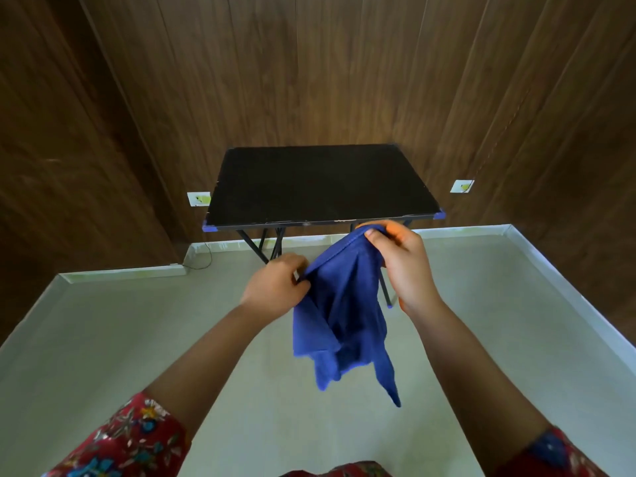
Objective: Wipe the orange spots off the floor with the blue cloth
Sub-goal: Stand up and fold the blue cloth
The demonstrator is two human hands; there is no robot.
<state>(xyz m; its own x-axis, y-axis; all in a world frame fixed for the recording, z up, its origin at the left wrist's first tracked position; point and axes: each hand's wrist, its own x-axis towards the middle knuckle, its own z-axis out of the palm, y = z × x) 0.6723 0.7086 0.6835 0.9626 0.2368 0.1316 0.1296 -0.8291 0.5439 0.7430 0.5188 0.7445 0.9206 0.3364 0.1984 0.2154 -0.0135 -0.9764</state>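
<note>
The blue cloth (344,315) hangs in the air between two hands, above the pale floor (137,339). The left hand (275,282) pinches its top edge low on one side. The right hand (402,259) pinches the same edge higher up. A black folding table (320,182) stands behind, by the wooden wall (344,63)

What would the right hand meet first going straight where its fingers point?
Probably the front edge of the black table, just past the right hand, which pinches the blue cloth; depth is unclear.
</note>
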